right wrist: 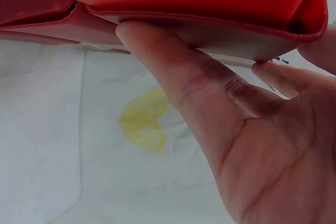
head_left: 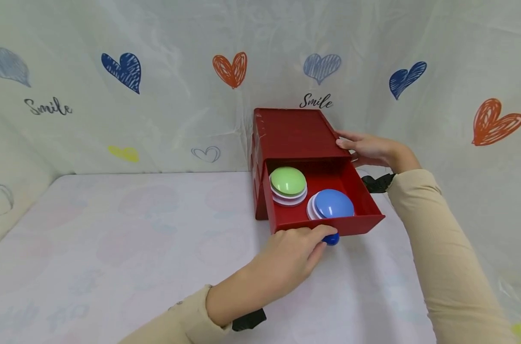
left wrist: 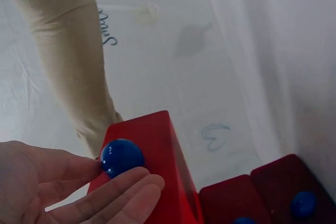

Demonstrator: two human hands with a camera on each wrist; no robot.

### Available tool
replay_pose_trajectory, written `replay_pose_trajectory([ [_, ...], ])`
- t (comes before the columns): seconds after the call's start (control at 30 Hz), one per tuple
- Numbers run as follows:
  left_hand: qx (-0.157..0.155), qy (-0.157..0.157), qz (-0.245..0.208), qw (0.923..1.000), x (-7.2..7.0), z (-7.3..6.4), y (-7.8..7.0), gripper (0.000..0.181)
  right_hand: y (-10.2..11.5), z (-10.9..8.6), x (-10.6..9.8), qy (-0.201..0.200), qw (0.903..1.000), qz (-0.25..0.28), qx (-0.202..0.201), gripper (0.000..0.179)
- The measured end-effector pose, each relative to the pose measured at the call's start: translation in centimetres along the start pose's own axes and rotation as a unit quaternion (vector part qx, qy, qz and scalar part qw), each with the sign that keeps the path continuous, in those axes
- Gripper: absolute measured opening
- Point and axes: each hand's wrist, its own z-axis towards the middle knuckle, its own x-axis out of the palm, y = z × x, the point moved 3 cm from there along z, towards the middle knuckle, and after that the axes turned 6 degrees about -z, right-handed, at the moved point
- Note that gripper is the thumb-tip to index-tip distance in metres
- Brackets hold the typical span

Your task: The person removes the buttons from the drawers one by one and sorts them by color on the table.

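The red drawer (head_left: pixel 356 226) stands well out of its cabinet (head_left: pixel 301 134), and on my feed it carries two domes on white bases: the green dome (head_left: pixel 288 180) by the left wall, the blue dome (head_left: pixel 334 204) just behind the front panel and looking tilted. I'd move this drawer slowly and in line with the cabinet, level all the way, since a jerk could slide or tip the domes; from a still I can't tell whether it is going in or out. The blue knob (head_left: pixel 331 239) on the front panel sits between the thumb and fingers of the left hand (head_left: pixel 286 258), which pinches it, with the drawer lying directly beyond that hand. A light hold there should do, without pressing down on so long an overhang. Farther back, the right hand (head_left: pixel 372 149) is spread against the cabinet's right side, near its top edge; I'd use it as a steady brace, so the cabinet doesn't skid on the white counter (head_left: pixel 157 229).
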Motion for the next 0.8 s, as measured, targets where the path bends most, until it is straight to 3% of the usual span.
replay_pose_trajectory([
  [0.13,0.016,-0.012,-0.027,0.9994,-1.1,-0.5,-0.2,0.03,0.1,0.1,0.0,-0.001,1.0,-0.002,0.001,0.071],
  [0.23,0.052,-0.047,-0.064,0.9955,-2.3,-0.8,-0.3,0.026,0.1,0.1,0.0,-0.001,1.0,-0.003,0.003,0.072],
  [0.37,0.129,-0.121,-0.094,0.9798,-4.1,-0.8,-0.2,0.021,0.1,0.0,-0.1,0.001,1.0,0.002,0.002,0.071],
  [0.47,0.16,-0.161,-0.094,0.9693,-5.2,-0.4,0.4,0.019,0.1,-0.1,-0.1,0.002,1.0,0.004,0.001,0.072],
  [0.63,0.138,-0.187,-0.069,0.9702,-6.7,0.6,2.1,0.018,0.0,0.1,-0.1,0.001,0.9999,0.014,-0.002,0.072],
  [0.8,0.092,-0.165,-0.04,0.9811,-7.2,1.9,3.9,0.022,-0.2,0.1,-0.2,-0.001,0.9998,0.021,0.002,0.072],
])
